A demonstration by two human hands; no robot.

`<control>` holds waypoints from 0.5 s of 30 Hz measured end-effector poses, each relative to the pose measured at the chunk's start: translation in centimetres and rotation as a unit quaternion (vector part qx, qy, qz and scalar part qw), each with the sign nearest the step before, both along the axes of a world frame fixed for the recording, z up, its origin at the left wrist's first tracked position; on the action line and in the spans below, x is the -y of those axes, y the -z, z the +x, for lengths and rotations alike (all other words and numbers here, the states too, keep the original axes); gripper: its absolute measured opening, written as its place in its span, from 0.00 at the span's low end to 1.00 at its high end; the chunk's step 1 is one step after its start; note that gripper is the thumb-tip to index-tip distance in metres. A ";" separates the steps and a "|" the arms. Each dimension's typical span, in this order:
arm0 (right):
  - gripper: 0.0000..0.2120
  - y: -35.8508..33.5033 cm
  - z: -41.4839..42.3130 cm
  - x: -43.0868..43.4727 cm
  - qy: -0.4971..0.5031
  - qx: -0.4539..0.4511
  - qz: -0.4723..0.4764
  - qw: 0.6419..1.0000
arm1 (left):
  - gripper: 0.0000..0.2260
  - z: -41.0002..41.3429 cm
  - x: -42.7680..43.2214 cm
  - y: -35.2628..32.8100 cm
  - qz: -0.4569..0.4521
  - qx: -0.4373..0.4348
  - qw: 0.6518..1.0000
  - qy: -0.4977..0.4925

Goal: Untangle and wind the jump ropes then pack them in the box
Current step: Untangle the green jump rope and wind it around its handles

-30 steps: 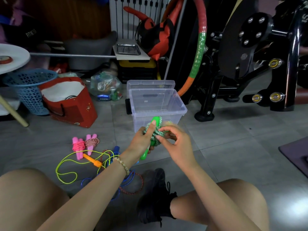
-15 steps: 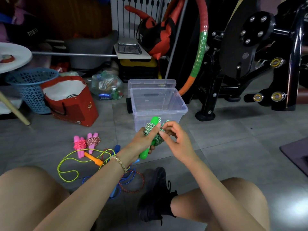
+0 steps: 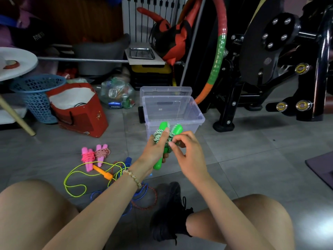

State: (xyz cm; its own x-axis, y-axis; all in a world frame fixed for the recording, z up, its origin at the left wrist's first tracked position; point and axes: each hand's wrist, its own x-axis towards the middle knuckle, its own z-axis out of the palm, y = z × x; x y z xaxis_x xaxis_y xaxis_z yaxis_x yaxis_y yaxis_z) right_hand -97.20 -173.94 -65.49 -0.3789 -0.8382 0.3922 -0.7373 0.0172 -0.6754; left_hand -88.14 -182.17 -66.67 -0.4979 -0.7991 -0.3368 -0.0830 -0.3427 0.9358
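Observation:
My left hand [image 3: 156, 150] grips a green-handled jump rope [image 3: 163, 129], its green-and-white cord wound round the two handles. My right hand [image 3: 187, 152] pinches the cord at the bundle's right side. Just behind the bundle stands the clear plastic box [image 3: 196, 114], open and holding nothing I can see. On the floor to the left lie two wound pink-handled ropes [image 3: 94, 154]. Beside them is a tangle with a yellow-green cord [image 3: 72, 177], an orange handle [image 3: 104, 173], a blue rope [image 3: 140, 193] and a red cord [image 3: 151, 204].
The box's lid [image 3: 165, 91] leans behind it. A red bag [image 3: 84, 116] and a blue basket [image 3: 36, 98] stand at the left under a white table [image 3: 18, 64]. Black gym machines [image 3: 270, 69] and a hoop [image 3: 219, 51] fill the right. My legs and a black shoe [image 3: 169, 213] are below.
The wound green bundle and both hands have stayed in front of the box; my right hand's fingers have shifted a little along the cord on the right side.

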 end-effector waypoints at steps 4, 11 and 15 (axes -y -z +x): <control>0.06 -1.9 -0.5 -0.8 -0.076 0.320 0.058 0.943 | 0.23 1.1 1.4 -0.9 0.074 -0.035 0.996 -0.037; 0.02 -3.4 0.0 0.8 -0.004 0.367 -0.046 0.929 | 0.29 1.0 0.0 -0.8 -0.046 0.031 0.998 0.033; 0.03 -3.2 0.2 1.5 0.037 0.284 -0.085 0.954 | 0.18 1.2 -0.7 -1.0 -0.088 -0.015 0.996 0.011</control>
State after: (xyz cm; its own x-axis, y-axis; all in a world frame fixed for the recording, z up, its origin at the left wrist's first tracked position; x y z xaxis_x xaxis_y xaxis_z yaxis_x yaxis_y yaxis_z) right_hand -97.01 -175.40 -62.34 -0.6265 -0.7434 0.2342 -0.2522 -0.0910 -0.9634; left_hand -86.98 -181.49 -65.67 -0.5233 -0.8334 -0.1778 -0.0600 -0.1721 0.9832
